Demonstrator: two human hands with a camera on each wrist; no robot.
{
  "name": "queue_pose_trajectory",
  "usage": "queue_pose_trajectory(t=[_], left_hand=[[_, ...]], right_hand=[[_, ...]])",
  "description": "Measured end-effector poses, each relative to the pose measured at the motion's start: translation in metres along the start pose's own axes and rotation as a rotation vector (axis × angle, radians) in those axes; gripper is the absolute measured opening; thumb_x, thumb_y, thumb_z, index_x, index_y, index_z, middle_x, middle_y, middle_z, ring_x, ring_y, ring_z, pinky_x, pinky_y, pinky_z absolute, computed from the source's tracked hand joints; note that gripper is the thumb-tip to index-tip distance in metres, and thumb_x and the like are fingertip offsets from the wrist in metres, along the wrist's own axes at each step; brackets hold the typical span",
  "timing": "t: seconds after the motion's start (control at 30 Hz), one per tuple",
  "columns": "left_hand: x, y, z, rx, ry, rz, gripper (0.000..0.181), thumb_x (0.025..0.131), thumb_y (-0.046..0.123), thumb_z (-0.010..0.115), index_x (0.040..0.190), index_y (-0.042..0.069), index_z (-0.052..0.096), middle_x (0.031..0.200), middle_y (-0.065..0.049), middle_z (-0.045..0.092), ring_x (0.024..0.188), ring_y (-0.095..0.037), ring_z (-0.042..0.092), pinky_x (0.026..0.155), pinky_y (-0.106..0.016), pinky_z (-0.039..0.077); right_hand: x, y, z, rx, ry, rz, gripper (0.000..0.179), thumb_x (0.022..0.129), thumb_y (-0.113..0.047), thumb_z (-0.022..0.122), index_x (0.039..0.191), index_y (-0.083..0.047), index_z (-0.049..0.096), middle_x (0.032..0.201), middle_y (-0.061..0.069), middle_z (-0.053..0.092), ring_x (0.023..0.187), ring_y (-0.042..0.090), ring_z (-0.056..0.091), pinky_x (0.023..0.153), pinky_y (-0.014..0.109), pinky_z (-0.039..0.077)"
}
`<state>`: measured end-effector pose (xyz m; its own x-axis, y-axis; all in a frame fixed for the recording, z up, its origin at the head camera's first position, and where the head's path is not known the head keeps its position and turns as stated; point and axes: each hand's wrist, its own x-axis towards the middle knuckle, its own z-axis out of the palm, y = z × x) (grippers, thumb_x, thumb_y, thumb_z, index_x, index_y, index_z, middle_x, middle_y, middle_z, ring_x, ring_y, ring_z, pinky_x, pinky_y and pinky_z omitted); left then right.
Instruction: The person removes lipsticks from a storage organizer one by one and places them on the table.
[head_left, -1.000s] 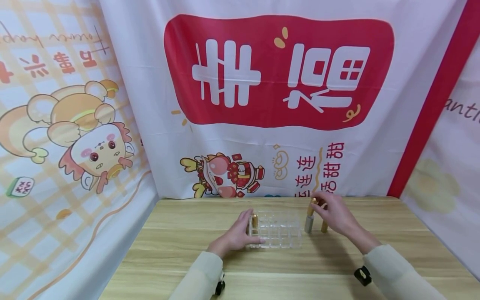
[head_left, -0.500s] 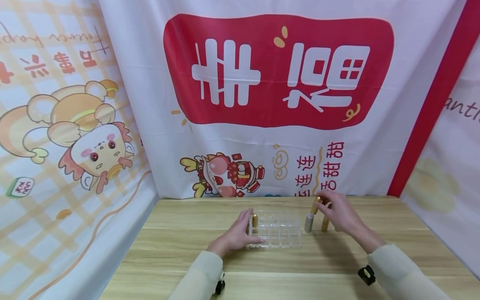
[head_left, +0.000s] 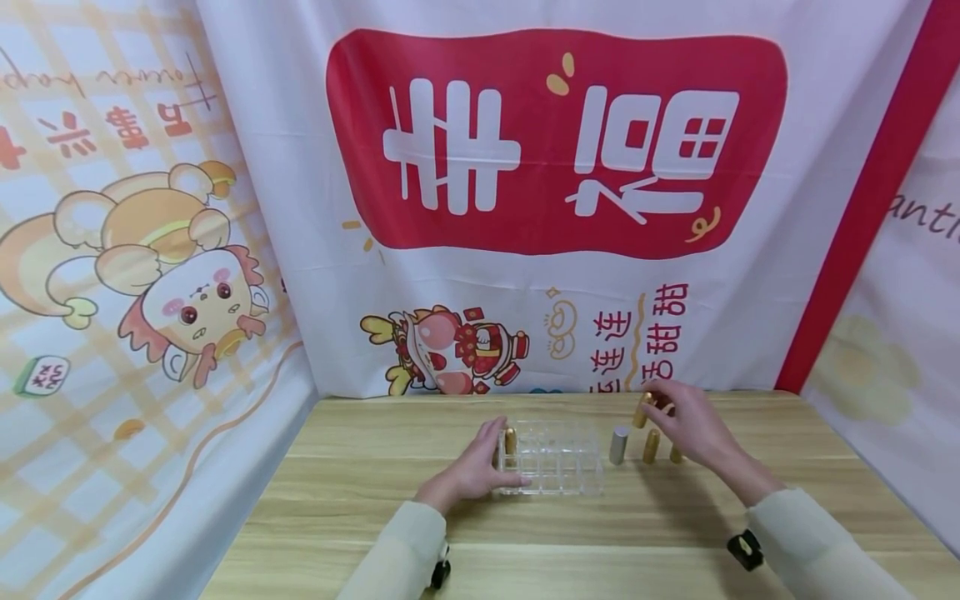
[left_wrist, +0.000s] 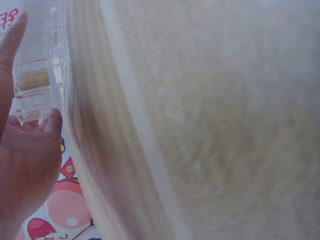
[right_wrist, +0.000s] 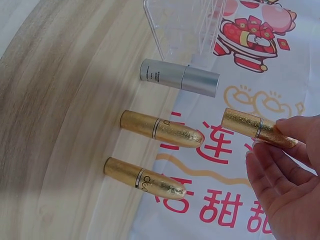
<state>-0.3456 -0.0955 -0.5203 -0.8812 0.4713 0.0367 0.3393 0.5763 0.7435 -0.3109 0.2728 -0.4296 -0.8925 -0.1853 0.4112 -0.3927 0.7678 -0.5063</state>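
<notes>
A clear plastic lipstick organizer (head_left: 558, 458) with several compartments stands on the table, a gold lipstick (head_left: 510, 442) upright in its left end. My left hand (head_left: 472, 471) grips that left end, thumb on the near side and fingers on the far side. Between thumb and fingertips, my right hand (head_left: 690, 421) pinches another gold lipstick (right_wrist: 245, 124), raised above the table. Below it a silver lipstick (right_wrist: 177, 77) and two gold lipsticks, one in the middle (right_wrist: 160, 129) and one at the right (head_left: 676, 454), stand upright in a row, right of the organizer.
The wood-grain table (head_left: 360, 500) ends at a printed cloth (head_left: 450, 333) hanging behind it. Another patterned cloth (head_left: 135, 250) hangs along the left side, and a third (head_left: 877, 358) along the right.
My right hand has moved right with the gold lipstick, from above the silver one to above the middle gold one. The rightmost lipstick has come into sight. The left hand stays put.
</notes>
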Motion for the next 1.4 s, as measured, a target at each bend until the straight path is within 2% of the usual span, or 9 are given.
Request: queue_pose_trajectory(t=[0.43,0.67,0.9,1.23,1.4], left_hand=[[0.001,-0.001,-0.001,-0.003,-0.012,-0.012,0.118,0.079,0.051,0.086,0.165,0.012,0.015,0.167,-0.011,0.021,0.153,-0.031,0.024,0.125,-0.049,0.024],[0.002,-0.001,0.0,-0.011,-0.006,-0.01,0.118,0.079,0.049,0.087,0.165,0.012,0.015,0.167,-0.011,0.022,0.153,-0.031,0.024,0.124,-0.05,0.024],[0.001,-0.001,0.001,-0.014,0.002,-0.019,0.117,0.079,0.046,0.088,0.165,0.014,0.014,0.168,-0.009,0.021,0.154,-0.031,0.023,0.125,-0.049,0.022],[0.001,-0.001,0.001,-0.023,0.002,-0.02,0.117,0.079,0.046,0.088,0.165,0.014,0.014,0.167,-0.009,0.021,0.154,-0.029,0.022,0.125,-0.049,0.022],[0.0,-0.001,0.001,-0.01,-0.002,-0.014,0.117,0.08,0.048,0.087,0.165,0.013,0.014,0.168,-0.01,0.02,0.153,-0.031,0.023,0.125,-0.05,0.023]], right_hand=[[-0.004,0.008,-0.005,-0.019,0.016,0.039,0.023,0.094,-0.005,0.071,0.116,0.0,0.069,0.097,0.008,0.071,0.088,0.023,0.067,0.076,0.038,0.06],[-0.007,0.009,-0.011,-0.016,0.018,0.03,0.024,0.095,-0.004,0.07,0.118,0.002,0.068,0.1,0.01,0.072,0.089,0.024,0.067,0.074,0.034,0.059],[-0.01,0.013,-0.013,-0.015,0.008,0.033,0.026,0.096,-0.006,0.069,0.121,0.002,0.067,0.1,0.01,0.071,0.09,0.024,0.067,0.074,0.037,0.06],[-0.014,0.019,-0.018,-0.032,0.035,0.038,0.026,0.096,-0.006,0.07,0.121,0.002,0.068,0.098,0.009,0.071,0.089,0.023,0.066,0.072,0.034,0.059],[-0.014,0.022,-0.023,-0.039,0.042,0.033,0.021,0.096,-0.006,0.069,0.116,0.002,0.069,0.095,0.008,0.071,0.088,0.023,0.065,0.072,0.033,0.058]])
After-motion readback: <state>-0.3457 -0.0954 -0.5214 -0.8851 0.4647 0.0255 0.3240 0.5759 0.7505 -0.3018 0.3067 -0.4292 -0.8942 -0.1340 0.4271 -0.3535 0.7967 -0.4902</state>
